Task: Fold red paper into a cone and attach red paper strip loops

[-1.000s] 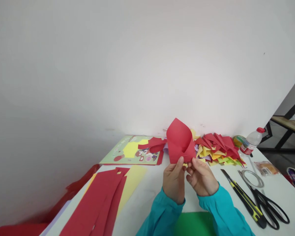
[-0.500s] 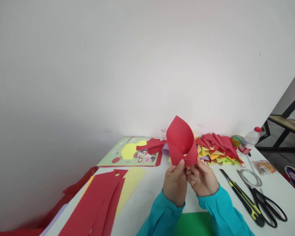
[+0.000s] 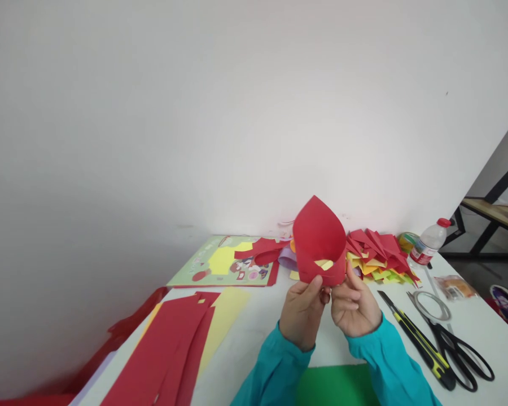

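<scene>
A red paper piece (image 3: 319, 234), curled into a ring with a pointed top, is held up above the table. My left hand (image 3: 301, 313) pinches its lower band, thumb on the near side and the other fingers behind. At the lower right of the ring is my right hand (image 3: 358, 307), one raised digit touching or very close to the paper's side. Its other fingers bend loosely below, apart, with no paper between them. Through the ring's opening some pale yellow shows.
Red sheets (image 3: 165, 338) and a yellow sheet (image 3: 224, 316) lie left. Behind are a picture book (image 3: 190, 265), a purple paper roll (image 3: 288, 258) and folded papers (image 3: 376, 254). A bottle (image 3: 429, 242), utility knife (image 3: 423, 344), scissors (image 3: 452, 344) and tape ring (image 3: 432, 305) are right; a green sheet (image 3: 336, 386) is in front.
The red paper ring has shifted slightly right and turned, its opening looking wider. My right hand has let go of the lower band and moved a little right, away from my left hand.
</scene>
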A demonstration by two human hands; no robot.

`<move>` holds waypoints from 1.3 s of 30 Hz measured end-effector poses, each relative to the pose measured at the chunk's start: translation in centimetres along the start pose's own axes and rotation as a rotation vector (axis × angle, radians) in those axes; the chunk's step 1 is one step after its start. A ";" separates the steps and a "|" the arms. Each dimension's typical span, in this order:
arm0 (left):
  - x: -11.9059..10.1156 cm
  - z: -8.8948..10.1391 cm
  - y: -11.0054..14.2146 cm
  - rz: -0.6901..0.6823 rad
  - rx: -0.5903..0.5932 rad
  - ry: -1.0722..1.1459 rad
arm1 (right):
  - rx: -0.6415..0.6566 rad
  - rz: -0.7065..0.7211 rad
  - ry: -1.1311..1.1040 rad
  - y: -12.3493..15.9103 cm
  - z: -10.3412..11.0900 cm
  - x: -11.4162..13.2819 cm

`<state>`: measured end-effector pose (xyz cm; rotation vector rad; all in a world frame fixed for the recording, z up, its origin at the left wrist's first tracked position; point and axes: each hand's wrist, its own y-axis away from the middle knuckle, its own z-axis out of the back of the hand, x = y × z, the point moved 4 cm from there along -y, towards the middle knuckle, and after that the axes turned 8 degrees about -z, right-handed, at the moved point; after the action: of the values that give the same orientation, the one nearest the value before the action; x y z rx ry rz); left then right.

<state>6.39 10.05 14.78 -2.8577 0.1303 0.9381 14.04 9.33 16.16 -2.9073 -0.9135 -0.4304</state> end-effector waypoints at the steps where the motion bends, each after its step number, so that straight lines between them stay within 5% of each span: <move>1: 0.0 0.1 0.0 0.002 -0.008 -0.012 | 0.000 0.001 -0.031 0.0 0.1 0.1; 15: -0.3 -0.2 0.0 0.046 0.186 -0.049 | 0.038 -0.048 -0.122 0.1 0.4 -0.5; 22: -0.9 -0.1 -0.1 0.114 0.186 -0.037 | 0.048 -0.101 -0.255 0.3 0.0 -0.5; 31: 1.0 0.4 0.0 0.286 0.190 0.156 | 0.221 -0.064 -0.041 0.1 0.3 -0.8; 39: 0.8 0.4 0.3 0.281 0.224 0.169 | 0.246 -0.045 0.049 0.3 0.0 -1.0</move>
<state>6.80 9.82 13.95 -2.7467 0.6259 0.6701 13.47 8.59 15.85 -2.6485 -0.9520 -0.3613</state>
